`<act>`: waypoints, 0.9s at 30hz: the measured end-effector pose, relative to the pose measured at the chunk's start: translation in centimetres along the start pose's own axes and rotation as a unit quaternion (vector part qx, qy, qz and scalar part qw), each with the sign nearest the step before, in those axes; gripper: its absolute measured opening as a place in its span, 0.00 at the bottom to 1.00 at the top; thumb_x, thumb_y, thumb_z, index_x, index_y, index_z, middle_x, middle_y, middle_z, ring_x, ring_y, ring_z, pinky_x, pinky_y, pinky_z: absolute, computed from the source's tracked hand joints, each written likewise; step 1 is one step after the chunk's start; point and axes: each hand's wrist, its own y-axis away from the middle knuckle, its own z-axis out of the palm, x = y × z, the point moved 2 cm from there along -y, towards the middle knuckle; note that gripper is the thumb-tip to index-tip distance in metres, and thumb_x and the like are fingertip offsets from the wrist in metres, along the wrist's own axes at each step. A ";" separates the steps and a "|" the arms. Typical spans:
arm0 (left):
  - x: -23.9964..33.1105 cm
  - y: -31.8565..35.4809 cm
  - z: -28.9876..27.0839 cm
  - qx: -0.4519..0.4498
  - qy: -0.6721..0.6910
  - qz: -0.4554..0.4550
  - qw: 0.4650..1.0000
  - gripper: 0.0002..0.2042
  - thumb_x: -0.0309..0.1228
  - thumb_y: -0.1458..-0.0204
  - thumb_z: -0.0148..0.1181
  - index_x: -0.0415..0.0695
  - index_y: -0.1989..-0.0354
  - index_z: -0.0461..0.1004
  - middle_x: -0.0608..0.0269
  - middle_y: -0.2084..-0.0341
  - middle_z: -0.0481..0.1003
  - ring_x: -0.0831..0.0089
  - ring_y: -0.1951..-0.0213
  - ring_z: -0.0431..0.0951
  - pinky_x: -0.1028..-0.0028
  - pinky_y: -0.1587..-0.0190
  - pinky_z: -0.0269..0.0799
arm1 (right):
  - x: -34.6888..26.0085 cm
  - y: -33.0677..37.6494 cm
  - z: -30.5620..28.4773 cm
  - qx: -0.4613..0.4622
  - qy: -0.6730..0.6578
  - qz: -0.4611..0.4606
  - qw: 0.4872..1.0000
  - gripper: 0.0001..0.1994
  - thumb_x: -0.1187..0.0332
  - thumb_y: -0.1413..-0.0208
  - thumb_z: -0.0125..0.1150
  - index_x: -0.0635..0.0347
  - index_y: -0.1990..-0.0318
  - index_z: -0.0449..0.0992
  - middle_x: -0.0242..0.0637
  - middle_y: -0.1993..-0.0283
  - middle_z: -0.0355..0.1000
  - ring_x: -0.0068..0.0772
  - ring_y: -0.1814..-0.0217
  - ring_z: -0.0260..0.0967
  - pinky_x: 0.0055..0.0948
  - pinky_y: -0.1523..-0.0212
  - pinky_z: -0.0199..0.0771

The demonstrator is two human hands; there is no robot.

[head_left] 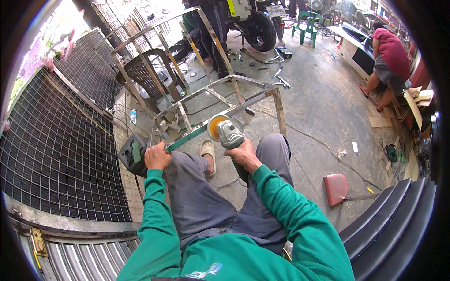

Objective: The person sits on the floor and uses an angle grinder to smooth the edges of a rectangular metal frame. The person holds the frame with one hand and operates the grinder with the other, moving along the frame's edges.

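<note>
My right hand is wrapped round the body of an angle grinder. The grinder's orange-yellow disc lies at the near bar of a welded square-tube metal frame; whether it touches the bar, I cannot tell. That bar crosses just beyond my knees, and its left stretch looks green. At the bar's left end my left hand is closed on the frame, its fingertips partly hidden. Just left of this hand sits a dark container-like object with a green piece on it.
A brown plastic chair stands behind the frame. Wire-mesh panels line the left side. A cable crosses the concrete floor. Nearby on the right are a red pad on a bar and black bench slats. A person bends over farther right.
</note>
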 end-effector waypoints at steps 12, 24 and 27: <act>0.3 0.0 -0.6 -0.003 -0.005 -0.012 1.000 0.09 0.36 0.50 0.63 0.43 0.68 0.78 0.42 0.70 0.81 0.39 0.62 0.82 0.47 0.58 0.77 | -0.2 0.2 -0.7 -0.001 -0.002 0.052 0.999 0.23 0.69 0.64 0.80 0.64 0.56 0.83 0.35 0.60 0.82 0.29 0.59 0.78 0.31 0.55 0.77; 0.5 0.0 -1.0 -0.005 0.000 -0.015 1.000 0.08 0.33 0.51 0.63 0.42 0.69 0.78 0.43 0.69 0.82 0.40 0.63 0.82 0.47 0.58 0.77 | 0.5 0.1 -0.7 -0.012 -0.041 0.031 0.999 0.24 0.68 0.64 0.80 0.65 0.55 0.83 0.34 0.59 0.82 0.28 0.59 0.78 0.31 0.55 0.77; 0.5 -0.2 -0.8 -0.013 -0.009 -0.015 1.000 0.07 0.33 0.51 0.63 0.42 0.69 0.78 0.43 0.70 0.82 0.40 0.63 0.82 0.47 0.58 0.77 | 0.5 -0.2 -0.9 -0.011 -0.022 0.042 0.999 0.24 0.68 0.64 0.81 0.65 0.55 0.83 0.35 0.59 0.83 0.29 0.59 0.79 0.31 0.55 0.77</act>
